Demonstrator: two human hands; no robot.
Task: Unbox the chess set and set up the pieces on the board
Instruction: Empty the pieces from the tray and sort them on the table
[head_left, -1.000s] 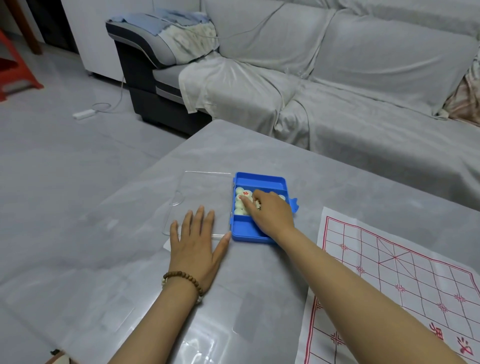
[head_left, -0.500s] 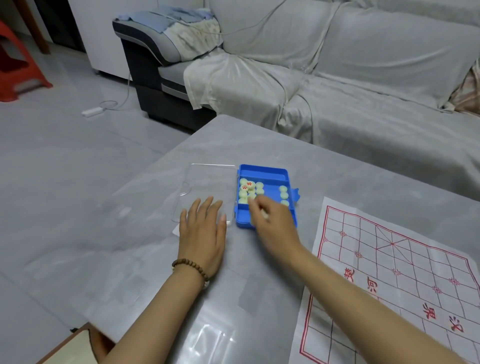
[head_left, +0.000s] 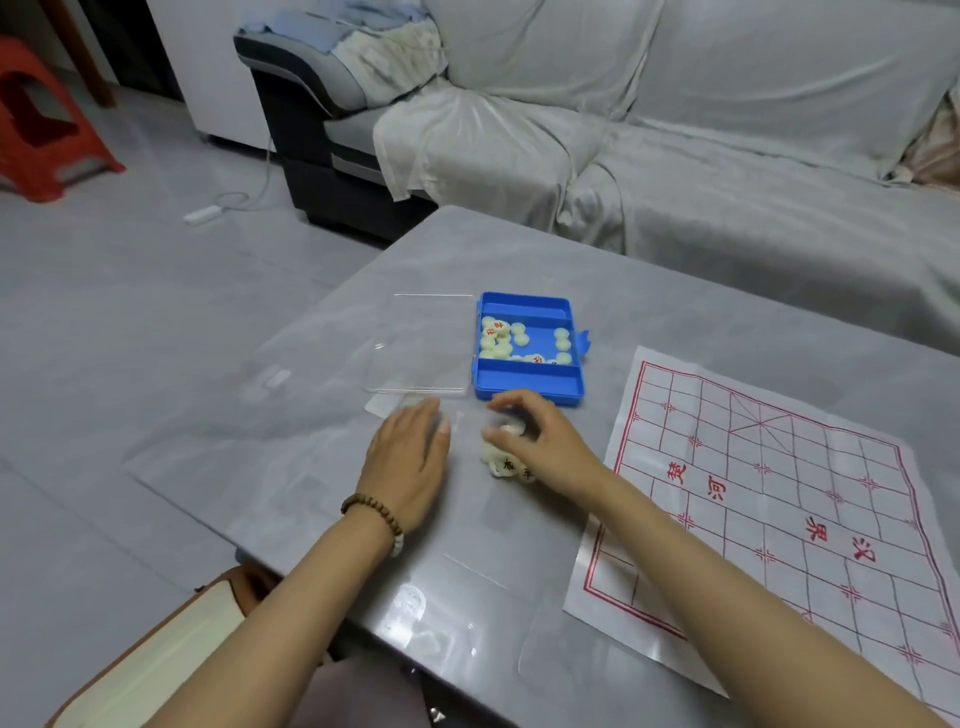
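- Head view: the blue box (head_left: 527, 378) lies open on the grey tabletop (head_left: 519, 249), with its clear lid (head_left: 421, 343) folded out flat to the left
- The boxed pieces (head_left: 497, 338), cream discs of which a few show red characters, fill the middle compartment, mostly on its left side, with several more along the right wall; the near compartment shows only bare blue plastic
- The right hand (head_left: 540, 441) is just in front of the box, fingers curled down and clutching a handful of pieces (head_left: 506, 465); these discs bunch under the palm at the tabletop and dark characters show on two of them
- The left hand (head_left: 410, 462) lies palm down on the tabletop just beside the right one, fingers straight and together, holding nothing; its fingertips are blurred and point toward the lid's near edge
- A bead bracelet (head_left: 374, 514) circles the left wrist
- The paper board (head_left: 779, 493), white with a red grid and red characters, is spread flat to the right of the hands, near the box but not touching it
- Behind the tabletop stands a sofa (head_left: 675, 130) draped in pale cloth
- On the floor to the left are a red stool (head_left: 41, 119) and a white power strip (head_left: 202, 214)
- A notebook (head_left: 156, 660) sits at the lower left, below the tabletop edge
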